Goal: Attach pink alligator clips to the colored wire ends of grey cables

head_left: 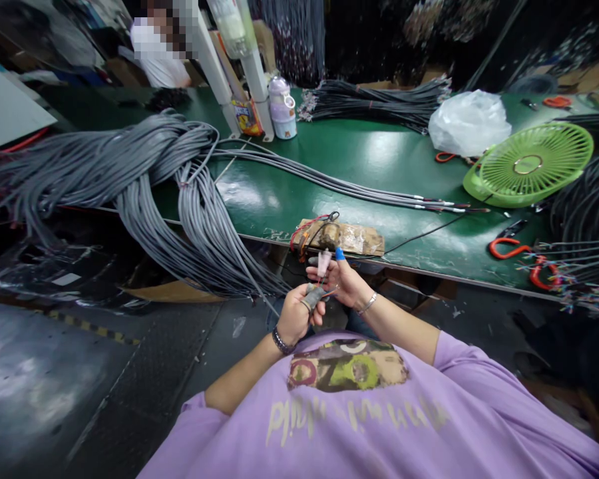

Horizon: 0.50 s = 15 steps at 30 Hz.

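Note:
My left hand (295, 316) is closed around the end of a grey cable (273, 307), in front of the bench edge. Thin coloured wires (331, 291) stick out of that end, toward my other hand. My right hand (347, 285) is beside them, its thumb raised and apart from the fingers. A blue cover sits on the thumb, and pale wraps are on some fingers of both hands. Just beyond my hands, a wooden block (367, 239) with red and black leads lies at the bench edge. Whether my right fingertips touch the wires is hard to make out.
A large bundle of grey cables (154, 153) hangs over the bench edge at left. Several grey cables (329, 183) stretch across the green bench (259, 193). A green fan (529, 165), plastic bag (472, 123) and red-handled tools (509, 248) lie right. Behind stands a bottle (282, 110); a person (160, 53) is at far left.

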Motion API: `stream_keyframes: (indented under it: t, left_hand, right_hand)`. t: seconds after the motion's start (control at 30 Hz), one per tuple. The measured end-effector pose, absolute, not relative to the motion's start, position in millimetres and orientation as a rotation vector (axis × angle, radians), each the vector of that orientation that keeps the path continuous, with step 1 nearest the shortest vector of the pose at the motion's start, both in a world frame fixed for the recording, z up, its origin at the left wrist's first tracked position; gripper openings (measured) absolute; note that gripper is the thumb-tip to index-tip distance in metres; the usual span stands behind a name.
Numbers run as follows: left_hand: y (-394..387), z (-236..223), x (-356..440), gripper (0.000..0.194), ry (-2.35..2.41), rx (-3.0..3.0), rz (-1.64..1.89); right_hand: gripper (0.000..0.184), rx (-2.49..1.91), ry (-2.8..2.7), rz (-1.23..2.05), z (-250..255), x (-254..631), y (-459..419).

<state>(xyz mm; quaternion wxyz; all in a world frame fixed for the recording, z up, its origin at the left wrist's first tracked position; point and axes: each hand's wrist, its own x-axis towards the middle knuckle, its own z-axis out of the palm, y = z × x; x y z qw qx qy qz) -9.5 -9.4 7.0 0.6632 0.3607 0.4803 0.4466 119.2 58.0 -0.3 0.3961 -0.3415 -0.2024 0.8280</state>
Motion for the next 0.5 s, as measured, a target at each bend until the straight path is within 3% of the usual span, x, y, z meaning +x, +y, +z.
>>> stream_keyframes:
  t: [0.23,0.5]
  left_hand:
    - [-18,-1,-10,0.034,1.074,0.85,1.102]
    - [-11,8,-6,0.031,1.075,0.797,1.187]
  right_hand:
    - [0.024,-0.885,-0.575,2.024,4,124,57]
    - [0.045,-0.934,-0.814,1.668,-10,119,57]
